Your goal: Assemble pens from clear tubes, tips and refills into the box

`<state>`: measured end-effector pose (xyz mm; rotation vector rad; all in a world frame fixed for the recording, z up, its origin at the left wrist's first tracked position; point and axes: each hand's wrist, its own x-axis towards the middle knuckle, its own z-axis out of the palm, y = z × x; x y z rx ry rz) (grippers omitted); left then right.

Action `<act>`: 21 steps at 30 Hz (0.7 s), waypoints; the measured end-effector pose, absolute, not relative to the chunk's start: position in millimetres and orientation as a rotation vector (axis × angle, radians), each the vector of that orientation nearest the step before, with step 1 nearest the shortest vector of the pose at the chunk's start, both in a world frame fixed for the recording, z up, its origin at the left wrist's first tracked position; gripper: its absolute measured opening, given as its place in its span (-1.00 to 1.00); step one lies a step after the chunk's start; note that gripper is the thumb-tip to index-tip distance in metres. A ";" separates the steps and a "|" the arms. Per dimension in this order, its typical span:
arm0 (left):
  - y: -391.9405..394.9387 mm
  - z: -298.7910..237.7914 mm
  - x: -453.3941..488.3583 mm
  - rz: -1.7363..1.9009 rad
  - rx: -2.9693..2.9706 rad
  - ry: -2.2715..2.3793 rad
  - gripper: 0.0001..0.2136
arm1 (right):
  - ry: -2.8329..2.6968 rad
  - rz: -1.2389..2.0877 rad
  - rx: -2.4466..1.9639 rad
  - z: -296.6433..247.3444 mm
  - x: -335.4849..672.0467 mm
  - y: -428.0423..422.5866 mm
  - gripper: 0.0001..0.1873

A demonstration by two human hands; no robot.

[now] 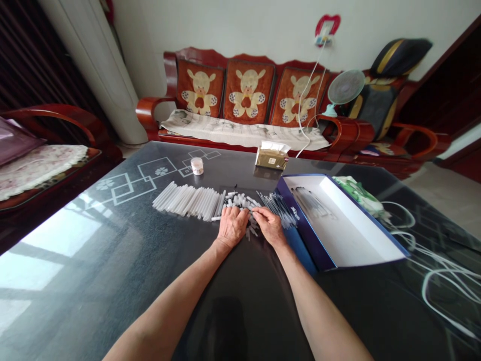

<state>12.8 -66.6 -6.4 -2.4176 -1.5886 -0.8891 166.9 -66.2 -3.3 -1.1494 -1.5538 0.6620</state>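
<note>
My left hand (232, 226) is closed, its fingers curled down at the near edge of a pile of small white and translucent cap-like pieces (240, 200). What it holds, if anything, is hidden beneath the fingers. Close beside it, my right hand (269, 225) has thumb and forefinger pinched together over the same pile; the item in that pinch is too small to make out. A long row of translucent white pen-like tubes (190, 200) lies side by side left of the pile. To the right lies a bunch of thin dark-and-clear sticks like pen refills (278, 208).
A blue open box (353, 235) with a white inside holds several thin sticks (313, 200). Behind it are a green-and-white packet (358, 194) and white cables (432, 265). Farther back on the dark table (112, 260) stand a small round tub (197, 166) and a tissue pack (271, 156).
</note>
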 end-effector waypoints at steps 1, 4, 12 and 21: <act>-66.8 -6.4 12.9 -0.883 -2.412 -1.591 -0.67 | -1.553 0.662 -1.134 -2.9 167.0 -66.4 -0.79; -67.1 -6.8 13.3 -0.864 -2.380 -1.597 -0.69 | -1.576 0.616 -1.107 -1.2 166.5 -67.8 -0.81; -65.8 -8.3 13.9 -0.886 -2.365 -1.567 -0.69 | -1.657 0.276 -1.147 -5.2 169.2 -65.9 -0.84; -66.2 -7.4 14.3 -0.856 -2.383 -1.598 -0.69 | -1.700 0.350 -1.109 -5.4 167.5 -68.0 -0.83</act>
